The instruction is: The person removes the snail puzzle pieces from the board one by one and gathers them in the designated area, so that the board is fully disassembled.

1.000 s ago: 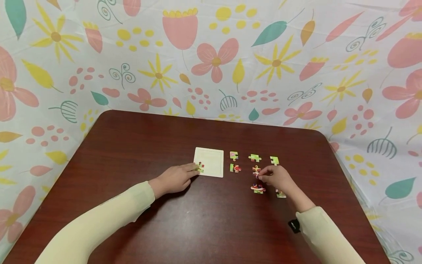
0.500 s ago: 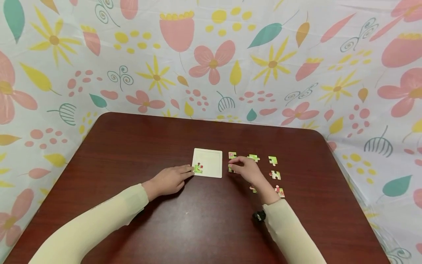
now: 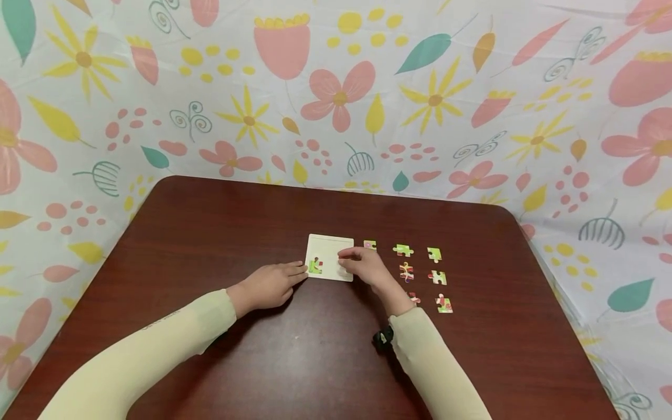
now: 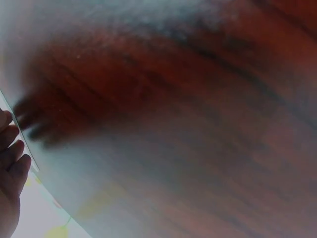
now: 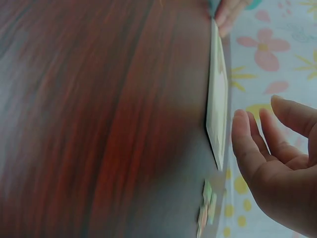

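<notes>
A square cream puzzle board [image 3: 329,240] lies on the dark wooden table, with one green jigsaw piece [image 3: 315,266] in its lower left corner. My left hand [image 3: 270,286] lies flat on the table, fingertips at the board's left edge; the left wrist view shows its fingers [image 4: 15,161] at that edge. My right hand [image 3: 367,268] hovers over the board's right side, thumb and fingers bent and apart. In the right wrist view I see nothing between the fingertips of this right hand [image 5: 277,158]. It hides part of the table right of the board.
Loose jigsaw pieces lie in rows right of the board, among them a green one [image 3: 403,250], an orange one [image 3: 406,272] and a red and green one [image 3: 443,303]. Flower-patterned cloth [image 3: 336,116] hangs behind the table [image 3: 236,210].
My right hand has moved left from the middle piece of the loose rows, past the nearest column, to over the board. My left hand has stayed at the board's edge.
</notes>
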The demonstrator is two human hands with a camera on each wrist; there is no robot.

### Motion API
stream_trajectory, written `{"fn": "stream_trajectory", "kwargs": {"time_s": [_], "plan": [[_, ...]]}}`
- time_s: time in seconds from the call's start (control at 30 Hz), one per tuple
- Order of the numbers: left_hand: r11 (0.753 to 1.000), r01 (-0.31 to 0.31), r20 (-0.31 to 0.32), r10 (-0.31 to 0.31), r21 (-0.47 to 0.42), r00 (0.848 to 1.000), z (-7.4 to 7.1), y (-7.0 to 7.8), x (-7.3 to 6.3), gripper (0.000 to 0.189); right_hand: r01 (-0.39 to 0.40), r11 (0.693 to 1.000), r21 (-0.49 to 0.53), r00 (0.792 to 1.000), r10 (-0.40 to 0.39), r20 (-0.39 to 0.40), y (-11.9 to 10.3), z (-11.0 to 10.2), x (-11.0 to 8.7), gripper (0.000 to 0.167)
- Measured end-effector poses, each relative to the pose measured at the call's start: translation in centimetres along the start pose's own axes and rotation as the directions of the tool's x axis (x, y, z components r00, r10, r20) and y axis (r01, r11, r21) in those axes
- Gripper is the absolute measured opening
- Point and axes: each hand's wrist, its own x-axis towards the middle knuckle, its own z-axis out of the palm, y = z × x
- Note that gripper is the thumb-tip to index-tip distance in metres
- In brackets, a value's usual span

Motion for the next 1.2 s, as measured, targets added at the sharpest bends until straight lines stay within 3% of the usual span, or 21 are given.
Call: {"fn": "stream_trajectory", "kwargs": {"time_s": [0.37, 0.8, 1.2], "plan": [[1.0, 0.002, 0.018, -0.002, -0.015, 1.0, -0.2, 0.0, 0.0, 0.045, -0.007, 0.993, -0.12, 1.0, 0.008, 0.01, -0.9, 2.7, 1.2, 0.029], [1.0, 0.013, 0.024, -0.012, -0.026, 1.0, -0.3, 0.2, 0.3, 0.044, -0.017, 0.974, -0.224, 1.0, 0.017, -0.003, -1.3, 3.8, 1.6, 0.025], [1.0, 0.011, 0.015, -0.011, -0.013, 1.0, 0.0, -0.1, 0.2, 0.044, -0.053, 0.963, -0.264, 0.997, 0.035, -0.075, -1.9, 4.4, 2.4, 0.017]]}}
